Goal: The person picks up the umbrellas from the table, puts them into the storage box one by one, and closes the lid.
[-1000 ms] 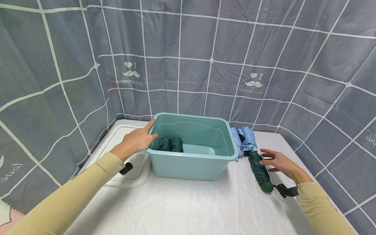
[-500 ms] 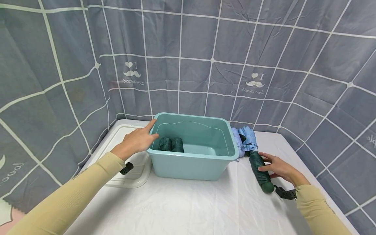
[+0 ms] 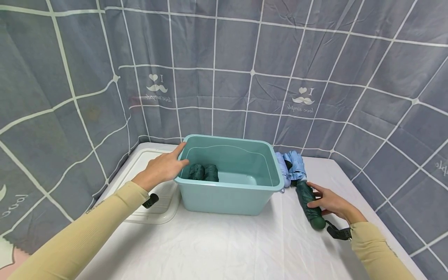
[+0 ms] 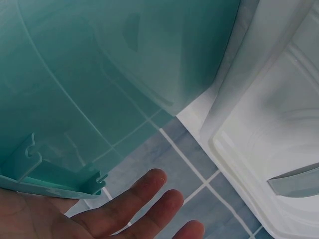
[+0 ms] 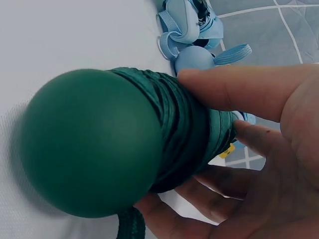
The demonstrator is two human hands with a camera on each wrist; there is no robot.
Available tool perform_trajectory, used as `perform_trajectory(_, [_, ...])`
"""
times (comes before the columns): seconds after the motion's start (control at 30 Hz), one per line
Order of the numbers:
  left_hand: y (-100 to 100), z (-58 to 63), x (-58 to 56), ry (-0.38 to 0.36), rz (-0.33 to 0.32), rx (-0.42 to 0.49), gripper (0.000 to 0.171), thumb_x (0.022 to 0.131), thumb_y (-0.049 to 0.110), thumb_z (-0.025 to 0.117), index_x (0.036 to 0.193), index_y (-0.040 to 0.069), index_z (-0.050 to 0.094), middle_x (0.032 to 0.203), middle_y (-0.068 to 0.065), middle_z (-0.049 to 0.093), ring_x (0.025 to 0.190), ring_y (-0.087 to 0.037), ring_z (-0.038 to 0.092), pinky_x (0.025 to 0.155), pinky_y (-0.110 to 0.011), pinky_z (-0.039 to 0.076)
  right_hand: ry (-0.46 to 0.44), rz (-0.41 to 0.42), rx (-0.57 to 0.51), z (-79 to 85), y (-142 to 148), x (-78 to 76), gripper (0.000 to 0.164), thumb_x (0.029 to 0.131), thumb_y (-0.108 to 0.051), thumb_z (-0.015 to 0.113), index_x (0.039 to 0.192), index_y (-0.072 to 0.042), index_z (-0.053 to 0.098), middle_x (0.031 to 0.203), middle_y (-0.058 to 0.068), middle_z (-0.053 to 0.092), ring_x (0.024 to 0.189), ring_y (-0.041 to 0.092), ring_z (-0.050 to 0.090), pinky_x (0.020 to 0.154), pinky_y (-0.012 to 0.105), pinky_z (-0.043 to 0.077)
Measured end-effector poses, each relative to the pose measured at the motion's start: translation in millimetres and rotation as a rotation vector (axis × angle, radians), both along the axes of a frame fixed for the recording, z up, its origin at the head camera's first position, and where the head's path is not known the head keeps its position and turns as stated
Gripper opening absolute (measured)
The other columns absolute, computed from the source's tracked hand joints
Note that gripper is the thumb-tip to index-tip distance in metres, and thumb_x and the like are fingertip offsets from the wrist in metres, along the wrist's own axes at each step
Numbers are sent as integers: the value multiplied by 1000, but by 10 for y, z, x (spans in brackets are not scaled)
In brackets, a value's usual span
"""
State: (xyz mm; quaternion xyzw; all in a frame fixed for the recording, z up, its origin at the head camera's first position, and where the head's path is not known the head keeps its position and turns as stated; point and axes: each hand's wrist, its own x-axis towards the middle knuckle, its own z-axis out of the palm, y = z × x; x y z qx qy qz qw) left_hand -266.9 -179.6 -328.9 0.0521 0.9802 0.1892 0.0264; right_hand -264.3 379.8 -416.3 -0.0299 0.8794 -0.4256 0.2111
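Observation:
On the right of the table, my right hand point(image 3: 330, 202) holds a dark green folded umbrella point(image 3: 308, 204) lying there. Up close in the right wrist view, its round green end cap point(image 5: 92, 144) faces the camera, with thumb on one side and fingers on the other. My left hand point(image 3: 165, 168) holds the left rim of a teal plastic bin point(image 3: 224, 199), thumb over the inside, the other fingers outside. Inside the bin, at its left, are two dark green wrapped bundles point(image 3: 211, 172), partly hidden by the front wall.
Light blue folded umbrellas point(image 3: 296, 165) lie right of the bin, touching the green umbrella's far end. A white lid point(image 3: 159, 202) rests left of the bin on the white-covered table point(image 3: 224, 249). A grey checked curtain point(image 3: 231, 93) surrounds the back and sides.
My right hand has come down from beside the green umbrella and closed its thumb and fingers around it. The left hand, the bin and the bundles stay as they were.

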Motion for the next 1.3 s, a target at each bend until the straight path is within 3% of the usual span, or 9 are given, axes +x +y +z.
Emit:
perform_trajectory(0.27, [-3, -3, -8, -5, -2, -1, 74, 100, 52, 34, 164, 32, 2, 150, -23, 48, 123, -44, 58, 78, -57, 48, 28, -8, -4, -37, 2, -12, 98, 89, -10, 71, 162, -7, 6, 154, 44, 16, 129, 49, 44, 77, 43, 57])
perform_trajectory(0.8, [-13, -3, -14, -5, -3, 6, 74, 100, 52, 35, 164, 33, 2, 150, -22, 49, 122, -43, 58, 75, -55, 47, 30, -81, -62, -24, 15, -5, 93, 89, -7, 68, 162, -7, 10, 147, 42, 31, 111, 32, 57, 76, 40, 56])
perform_trajectory(1.07, [-9, -10, -17, -4, -3, 2, 74, 100, 52, 35, 164, 33, 2, 151, -22, 48, 124, -44, 57, 79, -58, 47, 67, -62, -100, 93, -2, 10, 95, 88, -7, 68, 162, -6, 9, 146, 43, 31, 104, 26, 58, 72, 40, 57])
perform_trajectory(1.3, [-7, -8, -19, -2, -4, 2, 74, 100, 52, 35, 164, 33, 2, 151, -22, 48, 123, -44, 57, 78, -57, 47, 88, -50, -127, 237, -73, 32, 95, 89, -5, 68, 162, -7, 8, 145, 43, 33, 107, 28, 60, 76, 42, 57])
